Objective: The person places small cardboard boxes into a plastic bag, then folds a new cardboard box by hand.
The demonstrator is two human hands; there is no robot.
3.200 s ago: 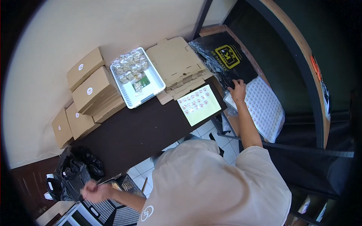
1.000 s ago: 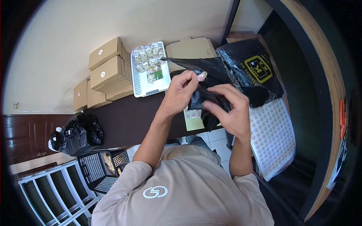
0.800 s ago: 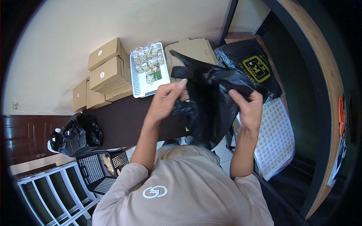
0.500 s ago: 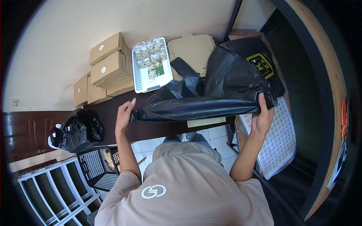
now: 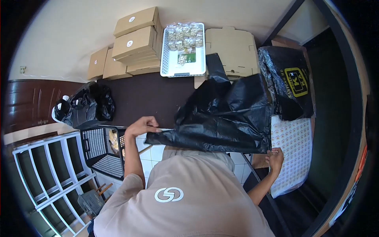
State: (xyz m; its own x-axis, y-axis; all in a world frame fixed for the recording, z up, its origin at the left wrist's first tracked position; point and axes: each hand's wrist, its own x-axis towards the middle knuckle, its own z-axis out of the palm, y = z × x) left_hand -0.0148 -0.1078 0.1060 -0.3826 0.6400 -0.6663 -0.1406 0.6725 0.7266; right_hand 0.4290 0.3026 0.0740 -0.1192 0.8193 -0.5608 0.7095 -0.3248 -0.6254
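Note:
A black plastic bag is stretched out flat in front of my body, over the near edge of the dark table. My left hand is closed at the bag's left near corner, fingers bent and thumb against the plastic. At the opposite near corner, my right hand pinches the bag's edge between thumb and fingers. One strip of the bag, like a handle, points toward the white basket. The plastic looks creased, and part of the table lies hidden under it.
Brown cardboard boxes are stacked along the wall beside a white basket with small clear packs. Flat cardboard lies farther right, near a printed black package and sticker sheets. A bunched black bag sits left, above a black crate.
Both hands have come down and nearer my body, drawing the bag off the printed package. The bag now spreads out flatter, and the view has shifted.

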